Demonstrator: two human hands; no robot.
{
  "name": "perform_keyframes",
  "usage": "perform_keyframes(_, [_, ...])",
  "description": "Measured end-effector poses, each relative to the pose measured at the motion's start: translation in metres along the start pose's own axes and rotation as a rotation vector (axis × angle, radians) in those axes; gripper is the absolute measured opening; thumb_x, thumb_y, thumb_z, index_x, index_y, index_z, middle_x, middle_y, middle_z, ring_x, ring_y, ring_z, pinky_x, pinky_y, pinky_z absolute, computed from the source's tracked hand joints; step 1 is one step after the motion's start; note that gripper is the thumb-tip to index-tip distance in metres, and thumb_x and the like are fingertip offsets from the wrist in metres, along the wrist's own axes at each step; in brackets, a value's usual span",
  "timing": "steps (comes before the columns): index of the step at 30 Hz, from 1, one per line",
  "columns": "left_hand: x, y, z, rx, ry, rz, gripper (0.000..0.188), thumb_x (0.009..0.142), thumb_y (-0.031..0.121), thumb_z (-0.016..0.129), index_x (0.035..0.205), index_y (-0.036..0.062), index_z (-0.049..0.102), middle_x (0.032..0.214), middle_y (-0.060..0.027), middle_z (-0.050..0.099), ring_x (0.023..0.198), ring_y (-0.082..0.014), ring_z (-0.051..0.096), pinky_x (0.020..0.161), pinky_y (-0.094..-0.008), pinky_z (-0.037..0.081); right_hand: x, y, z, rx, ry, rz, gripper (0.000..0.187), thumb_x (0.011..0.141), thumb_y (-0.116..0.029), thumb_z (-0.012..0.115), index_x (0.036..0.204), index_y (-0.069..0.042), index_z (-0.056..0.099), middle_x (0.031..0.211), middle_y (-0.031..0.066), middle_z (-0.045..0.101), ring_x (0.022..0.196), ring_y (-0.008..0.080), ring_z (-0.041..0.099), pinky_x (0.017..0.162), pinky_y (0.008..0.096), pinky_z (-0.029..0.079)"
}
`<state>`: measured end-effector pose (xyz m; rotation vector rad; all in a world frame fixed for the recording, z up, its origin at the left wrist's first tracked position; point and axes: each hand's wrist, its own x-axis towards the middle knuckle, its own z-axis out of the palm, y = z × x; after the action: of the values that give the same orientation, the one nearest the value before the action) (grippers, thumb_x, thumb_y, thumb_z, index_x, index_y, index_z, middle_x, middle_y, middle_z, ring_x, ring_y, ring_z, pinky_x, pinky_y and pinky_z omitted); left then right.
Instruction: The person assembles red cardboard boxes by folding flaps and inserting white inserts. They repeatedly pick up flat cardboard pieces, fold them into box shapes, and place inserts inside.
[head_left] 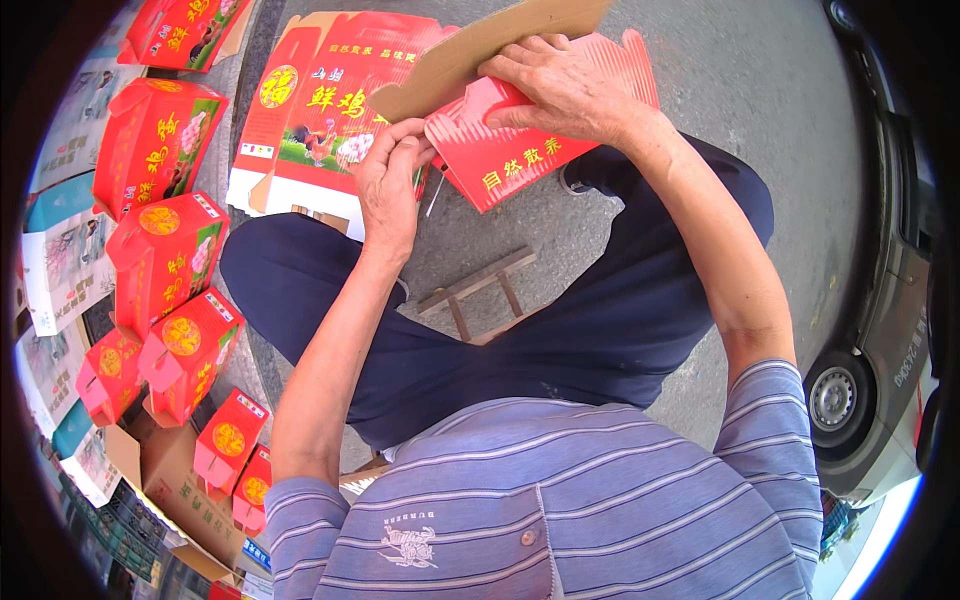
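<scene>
A partly folded red cardboard carton (515,165) is held above my knees, its brown unprinted panel (478,55) standing up at the back. My left hand (390,185) pinches the carton's left corner between thumb and fingers. From the right, my right hand (560,92) grips the carton near its top, fingertips against the brown panel and thumb on a red flap. Just behind my left hand lies a flat, printed red carton sheet (335,85) with a rooster picture and a white lower edge. Part of it is hidden under the carton I hold.
Several assembled red boxes (165,260) stand in a row on the left, beside white-and-teal boxes (70,265) and an open brown carton (185,480). A wooden frame (480,285) sits on the pavement between my legs. A parked vehicle (870,390) is on the right.
</scene>
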<state>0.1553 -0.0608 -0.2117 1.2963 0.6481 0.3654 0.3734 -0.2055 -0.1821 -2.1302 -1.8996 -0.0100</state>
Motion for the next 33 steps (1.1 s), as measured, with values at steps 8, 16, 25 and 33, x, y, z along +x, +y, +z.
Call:
perform_keyframes(8, [-0.004, -0.039, 0.0, 0.358, 0.26, 0.049, 0.048, 0.088, 0.026, 0.084, 0.12, -0.0006, 0.059, 0.118, -0.0134, 0.058, 0.103, -0.0212, 0.059, 0.091, -0.0361, 0.052, -0.006, 0.004, 0.023, 0.064, 0.029, -0.006, 0.064, 0.091, -0.053, 0.071, 0.134, -0.007, 0.065, 0.133, 0.011, 0.065, 0.135, 0.0325, 0.052, 0.118, 0.0485, 0.036])
perform_keyframes(16, [-0.006, -0.026, 0.012, 0.281, 0.207, -0.106, 0.066, 0.09, 0.023, 0.084, 0.138, -0.0014, 0.044, 0.134, -0.0163, 0.051, 0.115, -0.0217, 0.058, 0.095, -0.0363, 0.052, -0.012, 0.005, 0.024, 0.104, 0.075, 0.014, 0.064, 0.089, -0.052, 0.074, 0.133, -0.006, 0.066, 0.134, 0.0111, 0.064, 0.136, 0.0326, 0.051, 0.119, 0.048, 0.036])
perform_keyframes(25, [-0.016, -0.011, 0.011, 0.075, 0.182, -0.122, 0.067, 0.098, 0.025, 0.074, 0.15, 0.0001, 0.042, 0.146, -0.0168, 0.049, 0.128, -0.0262, 0.055, 0.104, -0.0398, 0.049, -0.038, -0.022, -0.04, 0.076, 0.037, 0.053, 0.051, 0.082, -0.025, 0.083, 0.129, -0.009, 0.067, 0.117, 0.0093, 0.07, 0.123, 0.0303, 0.06, 0.111, 0.0456, 0.041])
perform_keyframes(33, [-0.008, -0.024, 0.007, 0.318, 0.226, -0.058, 0.06, 0.094, 0.009, 0.073, 0.148, 0.0003, 0.046, 0.143, -0.0193, 0.053, 0.134, -0.0294, 0.055, 0.109, -0.0416, 0.048, -0.093, -0.07, -0.077, 0.055, 0.101, 0.137, 0.031, 0.084, -0.002, 0.072, 0.114, -0.01, 0.067, 0.105, 0.0038, 0.07, 0.113, 0.0254, 0.064, 0.11, 0.0452, 0.044])
